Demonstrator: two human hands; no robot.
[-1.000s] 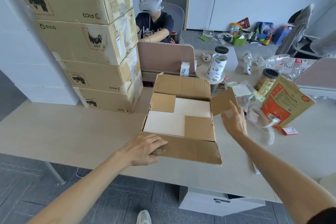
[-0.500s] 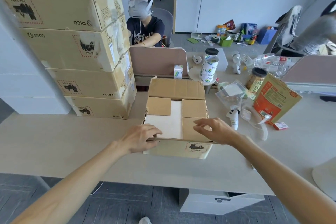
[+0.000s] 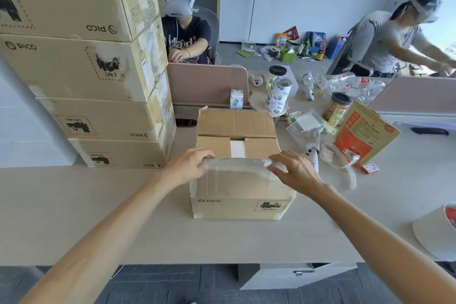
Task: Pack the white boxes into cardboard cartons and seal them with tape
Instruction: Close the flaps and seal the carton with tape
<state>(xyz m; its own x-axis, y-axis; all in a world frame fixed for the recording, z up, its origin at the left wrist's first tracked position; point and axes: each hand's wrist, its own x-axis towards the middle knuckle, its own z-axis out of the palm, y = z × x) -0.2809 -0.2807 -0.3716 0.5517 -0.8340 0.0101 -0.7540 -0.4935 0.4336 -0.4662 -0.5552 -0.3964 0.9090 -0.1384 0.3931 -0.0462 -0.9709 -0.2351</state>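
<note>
One carton [image 3: 243,208], near flap [image 3: 237,180] edge gripped by left hand [image 3: 188,168], right hand [image 3: 297,173]

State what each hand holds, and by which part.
Both grip the near flap of the open brown cardboard carton along its top edge: left hand at the left end, right hand at the right end.

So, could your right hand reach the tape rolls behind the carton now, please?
Probably yes: the right hand grips the front flap, but the way past the carton to the tape rolls looks free.
</note>
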